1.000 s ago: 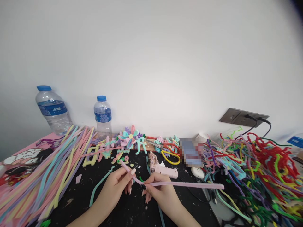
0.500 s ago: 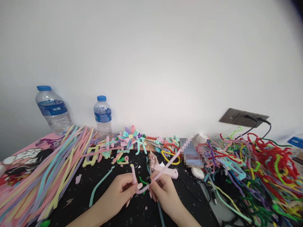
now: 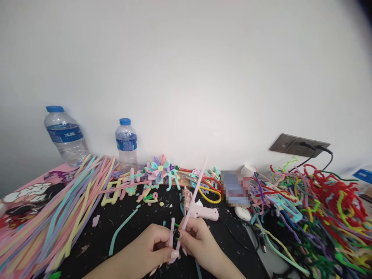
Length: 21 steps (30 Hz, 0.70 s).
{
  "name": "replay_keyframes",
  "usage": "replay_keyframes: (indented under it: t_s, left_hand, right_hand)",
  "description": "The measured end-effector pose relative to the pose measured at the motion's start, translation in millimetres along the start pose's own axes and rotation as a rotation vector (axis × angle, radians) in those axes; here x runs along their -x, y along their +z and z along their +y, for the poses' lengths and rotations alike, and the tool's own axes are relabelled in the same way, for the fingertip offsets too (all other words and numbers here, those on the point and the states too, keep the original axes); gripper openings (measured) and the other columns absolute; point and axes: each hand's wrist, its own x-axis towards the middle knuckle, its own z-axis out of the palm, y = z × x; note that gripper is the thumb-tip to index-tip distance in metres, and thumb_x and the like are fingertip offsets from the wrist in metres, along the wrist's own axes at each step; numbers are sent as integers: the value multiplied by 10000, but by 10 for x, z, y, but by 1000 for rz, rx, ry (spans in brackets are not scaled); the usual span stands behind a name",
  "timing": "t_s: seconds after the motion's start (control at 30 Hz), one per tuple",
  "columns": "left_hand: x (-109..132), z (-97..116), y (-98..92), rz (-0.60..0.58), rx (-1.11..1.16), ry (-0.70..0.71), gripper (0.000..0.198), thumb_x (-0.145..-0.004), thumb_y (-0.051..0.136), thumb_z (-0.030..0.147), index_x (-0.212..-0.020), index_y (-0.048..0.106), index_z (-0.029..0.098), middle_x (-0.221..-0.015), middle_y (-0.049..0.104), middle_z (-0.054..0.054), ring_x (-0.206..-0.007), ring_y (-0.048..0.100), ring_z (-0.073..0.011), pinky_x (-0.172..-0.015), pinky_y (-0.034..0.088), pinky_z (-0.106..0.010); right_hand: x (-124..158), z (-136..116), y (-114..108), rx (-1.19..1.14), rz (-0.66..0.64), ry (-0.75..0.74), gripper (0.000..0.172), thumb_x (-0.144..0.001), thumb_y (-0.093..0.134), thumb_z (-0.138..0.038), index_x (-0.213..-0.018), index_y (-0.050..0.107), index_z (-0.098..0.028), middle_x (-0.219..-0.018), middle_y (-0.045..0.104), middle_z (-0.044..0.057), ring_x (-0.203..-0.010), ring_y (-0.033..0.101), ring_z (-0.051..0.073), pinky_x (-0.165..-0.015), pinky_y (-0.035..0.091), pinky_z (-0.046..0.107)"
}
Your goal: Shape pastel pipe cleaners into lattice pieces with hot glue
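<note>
A pale pink pipe cleaner (image 3: 195,190) is bent sharply between my two hands. My left hand (image 3: 158,246) pinches it near the bend, with its short end standing up beside the thumb. My right hand (image 3: 197,238) is closed on the long part, which slants up and to the right past the glue gun. A bit of green shows between the hands, partly hidden by fingers. Just beyond my right hand lies a pink glue gun (image 3: 205,212). To the left of my left hand rests a teal pipe cleaner (image 3: 123,229) on the black mat (image 3: 95,240).
Pastel pipe cleaners (image 3: 78,201) lie in a bundle at left; a tangled colourful heap (image 3: 334,209) covers the right. Two bottles (image 3: 126,143) stand by the wall. At the back are a pipe-cleaner flower (image 3: 159,167), yellow-and-red-handled scissors (image 3: 210,195) and a white earphone case (image 3: 242,212).
The pink pipe cleaner has gone from a wide U to a tight fold. Its long end swung left and more upright. My hands moved closer together and slightly lower.
</note>
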Motion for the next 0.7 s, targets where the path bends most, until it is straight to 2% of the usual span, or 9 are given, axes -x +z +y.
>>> replay_keyframes:
  t_s: [0.23,0.43,0.53,0.7]
  left_hand:
    - [12,18,2,-52,-82,-48,151,-747,552,257,-641,551,150,-569,473,56,-397,391,-57,-374,287,-162]
    - [43,153,-16,-145,-141,-57,119,-730,543,208,-624,534,155,-594,509,53,-429,401,-56,-402,300,-164]
    - [48,174,-19,-171,-194,-6,137,-729,531,176,-594,528,157,-579,502,56,-443,409,-60,-440,309,-175]
    - [46,150,-26,-110,-342,111,175,-736,535,171,-562,536,161,-560,462,51,-575,435,-101,-528,325,-185]
  right_hand:
    - [-9,-39,26,-29,-90,34,372,-739,654,-467,-636,518,-136,-424,397,-83,-354,323,36,-347,231,152]
    - [-5,-68,36,-55,-155,77,364,-729,678,-423,-599,489,-140,-443,428,-71,-355,351,26,-337,240,135]
    - [-14,-64,42,-113,-139,96,348,-701,705,-410,-623,503,-138,-435,425,-79,-351,348,25,-332,246,132]
    - [-43,-29,42,-226,-24,88,341,-643,758,-373,-699,509,-146,-454,434,-103,-329,326,11,-313,251,118]
